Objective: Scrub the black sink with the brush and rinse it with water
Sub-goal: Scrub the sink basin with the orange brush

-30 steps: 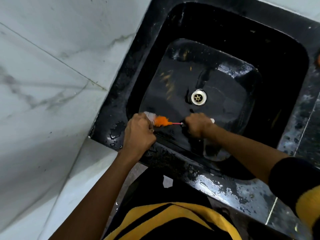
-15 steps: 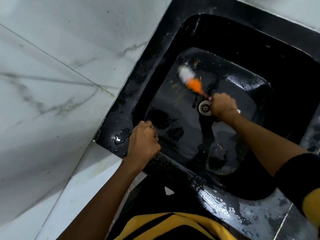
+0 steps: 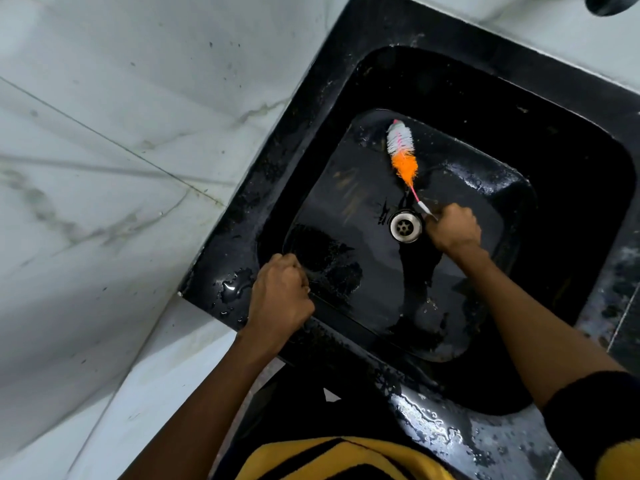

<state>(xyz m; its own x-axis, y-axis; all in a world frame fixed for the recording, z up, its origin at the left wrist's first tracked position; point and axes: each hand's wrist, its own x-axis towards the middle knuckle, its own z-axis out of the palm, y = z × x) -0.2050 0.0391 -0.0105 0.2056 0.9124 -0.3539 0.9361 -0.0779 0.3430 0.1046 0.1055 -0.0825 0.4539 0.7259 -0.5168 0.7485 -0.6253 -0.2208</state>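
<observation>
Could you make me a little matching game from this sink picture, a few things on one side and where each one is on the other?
Things:
1. brush
2. drain
3. left hand
4. right hand

Places:
A. gripping the sink's near left rim
B. bristles at the basin's far side
C. middle of the basin floor
D. closed on the brush handle, beside the drain

Pairs: 1-B, 2-C, 3-A, 4-D

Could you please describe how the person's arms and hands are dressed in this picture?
Both hands, the left hand and the right hand, are bare: no gloves, rings or watch show. The forearms are uncovered too. On the right arm, a short sleeve is black with a yellow band, matching the striped shirt.
</observation>
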